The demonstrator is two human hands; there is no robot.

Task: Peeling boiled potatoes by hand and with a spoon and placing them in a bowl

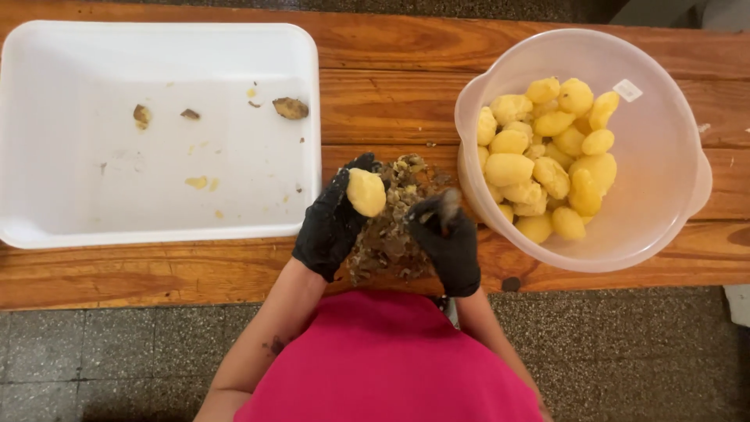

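Observation:
My left hand (332, 223), in a black glove, holds a peeled yellow potato (366, 192) above a pile of brown potato skins (391, 227) on the wooden table (391, 101). My right hand (451, 238), also black-gloved, is closed close beside it, with a small greyish strip, a peel or a blade, blurred between its fingers (448, 208). To the right stands a translucent plastic bowl (664, 156) filled with several peeled yellow potatoes (547, 156).
A large white rectangular tray (47, 133) lies at the left, holding only a few peel scraps and crumbs (291, 108). The table's front edge runs just below my hands, with a speckled grey floor (117, 352) beneath. My pink top (391, 359) fills the lower middle.

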